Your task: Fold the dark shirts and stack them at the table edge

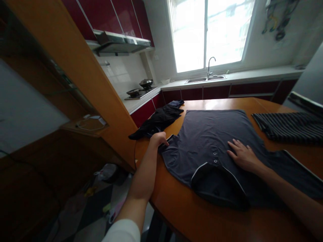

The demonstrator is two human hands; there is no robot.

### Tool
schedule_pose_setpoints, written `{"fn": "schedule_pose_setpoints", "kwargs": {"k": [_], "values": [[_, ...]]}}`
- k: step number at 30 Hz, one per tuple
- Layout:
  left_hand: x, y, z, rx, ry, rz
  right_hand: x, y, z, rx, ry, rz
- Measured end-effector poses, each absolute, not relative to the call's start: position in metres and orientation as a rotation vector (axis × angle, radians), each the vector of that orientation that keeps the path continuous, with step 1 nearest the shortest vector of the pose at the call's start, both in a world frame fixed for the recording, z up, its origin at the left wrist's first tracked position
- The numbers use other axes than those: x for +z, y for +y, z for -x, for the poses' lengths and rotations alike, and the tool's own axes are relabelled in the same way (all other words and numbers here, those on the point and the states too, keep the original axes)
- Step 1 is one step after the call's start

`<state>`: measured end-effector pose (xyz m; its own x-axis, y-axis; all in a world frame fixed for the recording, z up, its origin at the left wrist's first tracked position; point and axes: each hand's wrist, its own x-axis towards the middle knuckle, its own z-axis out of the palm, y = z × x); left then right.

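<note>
Two hands on grey shirt (209, 131), spread nr table's (166, 198) left edge: L hand (159, 138) pinching sleeve (173, 152), R hand (243, 155) open, palm down, gripping nothing. Risk: hard L tug w/ light R pressure could skew & crease it.

In this home kitchen I see pans (146, 83) on a cooktop (144, 93) beneath a range hood (123, 45) and red cabinets (112, 18), beyond the left hand (158, 138); farther off, ahead of the space between it and the right hand (242, 156), a double sink (197, 80) and curved tap (209, 68) stand below a window (190, 40).
</note>
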<state>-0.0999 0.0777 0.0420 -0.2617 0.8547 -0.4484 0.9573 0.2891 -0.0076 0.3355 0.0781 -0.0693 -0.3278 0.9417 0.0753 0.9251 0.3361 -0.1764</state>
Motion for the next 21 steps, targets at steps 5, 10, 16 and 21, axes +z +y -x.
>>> {"fn": "schedule_pose_setpoints", "kwargs": {"k": [5, 10, 16, 21], "values": [[0.042, 0.074, 0.100, -0.378, 2.143, -1.638, -0.068, 0.079, -0.336, 0.164, -2.430, 1.728], [0.043, 0.069, 0.096, -0.288, 2.115, -1.664, -0.069, 0.081, -0.337, 0.176, -2.438, 1.711], [0.059, 0.064, 0.088, -0.046, 2.100, -1.759, -0.070, 0.080, -0.335, 0.160, -2.407, 1.708], [0.064, 0.057, 0.057, 0.456, 1.779, -1.662, -0.071, 0.082, -0.335, 0.159, -2.409, 1.712]]}}
